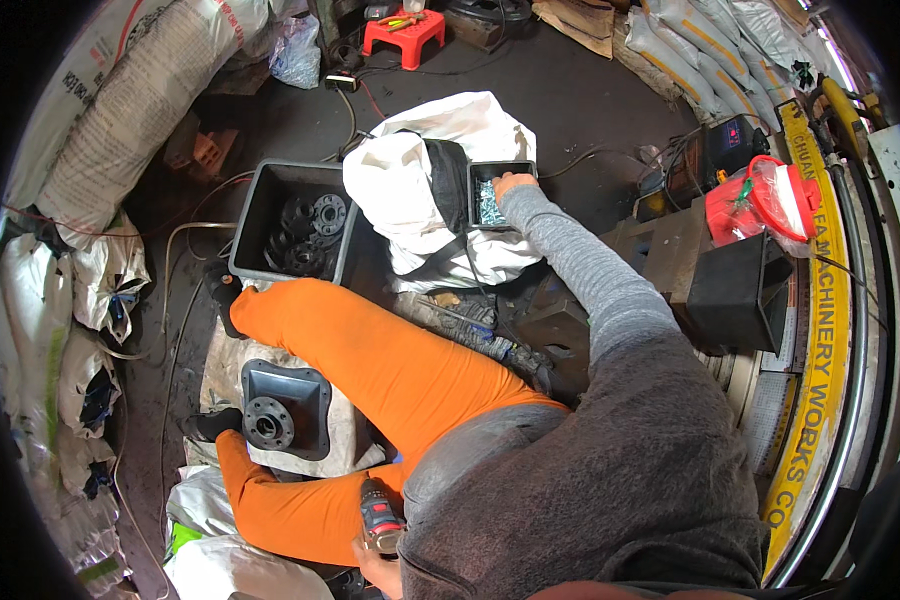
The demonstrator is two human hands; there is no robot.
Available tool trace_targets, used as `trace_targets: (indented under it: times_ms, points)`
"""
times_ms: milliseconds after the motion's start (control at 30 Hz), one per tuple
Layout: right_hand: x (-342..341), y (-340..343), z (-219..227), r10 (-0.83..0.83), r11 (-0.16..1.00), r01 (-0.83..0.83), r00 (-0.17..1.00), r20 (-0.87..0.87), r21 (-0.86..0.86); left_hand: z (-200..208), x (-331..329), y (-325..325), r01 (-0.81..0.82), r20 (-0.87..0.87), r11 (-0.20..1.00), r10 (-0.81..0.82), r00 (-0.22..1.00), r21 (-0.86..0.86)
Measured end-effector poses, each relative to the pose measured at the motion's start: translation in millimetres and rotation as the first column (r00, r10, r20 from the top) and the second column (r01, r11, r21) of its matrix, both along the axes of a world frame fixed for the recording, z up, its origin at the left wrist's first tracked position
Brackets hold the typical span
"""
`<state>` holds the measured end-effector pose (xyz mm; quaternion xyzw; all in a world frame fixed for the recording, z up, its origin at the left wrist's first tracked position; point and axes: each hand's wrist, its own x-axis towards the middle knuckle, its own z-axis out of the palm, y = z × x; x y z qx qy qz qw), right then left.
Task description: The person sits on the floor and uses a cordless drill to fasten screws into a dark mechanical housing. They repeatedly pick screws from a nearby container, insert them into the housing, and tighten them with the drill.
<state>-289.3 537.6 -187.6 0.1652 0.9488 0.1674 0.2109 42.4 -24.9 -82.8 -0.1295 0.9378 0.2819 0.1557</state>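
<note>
White sacking (pixel 390 215) on the floor, bearing a small dark bin at its right. Grey crate (pixel 258 225) just left of the sacking, holding dark round flanged metal parts (pixel 328 215). Square grey metal piece (pixel 315 390) with a round hub, lying on pale cloth between the legs. Small bin (pixel 472 200), containing silvery fasteners (pixel 488 205); right hand (pixel 513 182) inside, its grip hidden. Red-and-black power driver (pixel 378 515) near the lap, left hand (pixel 370 572) closed around its end.
</note>
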Motion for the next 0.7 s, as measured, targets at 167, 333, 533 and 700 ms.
trace_targets:
  times_ms: [167, 333, 533, 700]
  points:
    - [28.1, 0.3, 35.9, -0.302, 0.931, 0.131, 0.803, -0.514, -0.342, 9.0, -5.7, 6.5, 0.002, 0.04, 0.999, 0.001, 0.999, -0.054]
    - [51.7, 42.9, -61.0, -0.975, -0.077, 0.248, 0.184, 0.125, -0.966, 37.6, -39.9, -26.5, -0.006, 0.435, 0.91, -0.193, 0.88, 0.415]
    - [77.1, 47.1, -32.7, -0.914, -0.389, -0.208, -0.034, 0.404, -0.897, 93.5, -158.6, -34.1, 0.22, -0.25, 0.975, -0.222, 0.942, -0.037]
    - [81.1, 3.9, 64.1, -0.946, -0.143, -0.201, 0.314, 0.075, -0.969, 77.3, -239.0, 101.5, 0.356, -0.227, 0.737, -0.274, 0.935, 0.574]
